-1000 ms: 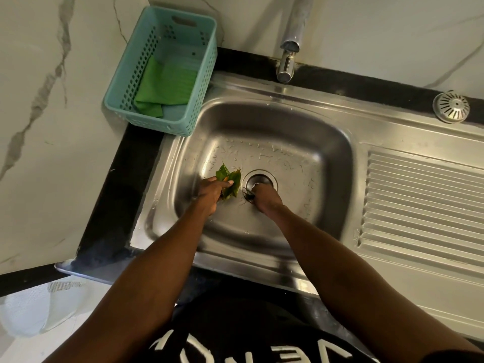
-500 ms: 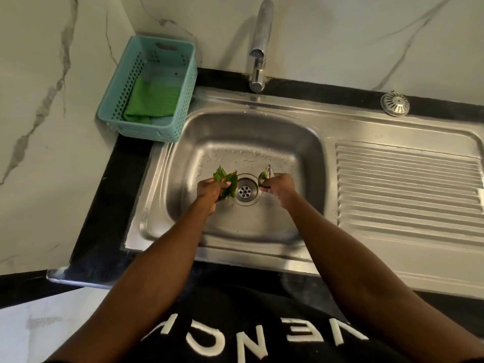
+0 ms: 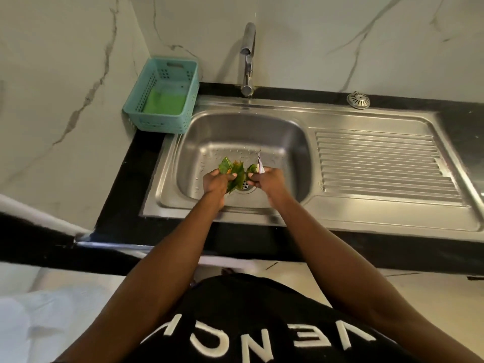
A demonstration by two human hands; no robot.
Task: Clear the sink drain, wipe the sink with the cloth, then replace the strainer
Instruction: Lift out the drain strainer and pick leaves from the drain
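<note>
Your basket (image 3: 167,119) sits left of the sink (image 3: 262,132), cloth (image 3: 163,103) inside; strainer (image 3: 358,100) on the counter (image 3: 458,121) behind the drainboard (image 3: 379,166).

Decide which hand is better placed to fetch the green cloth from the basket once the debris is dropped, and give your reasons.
Probably the left. The left hand is on the basket's side of the sink, while the right hand would have to cross over the drain. The green cloth lies in the teal basket, back-left of the basin. Both hands hold debris now.

I see both hands over the sink (image 3: 262,121) drain (image 3: 245,185). My left hand (image 3: 216,183) grips a bunch of green leaves (image 3: 230,169) just left of the drain; my right hand (image 3: 267,179) pinches a small leaf scrap (image 3: 252,168) and a pale wrapper bit (image 3: 260,165) just right of it.
</note>
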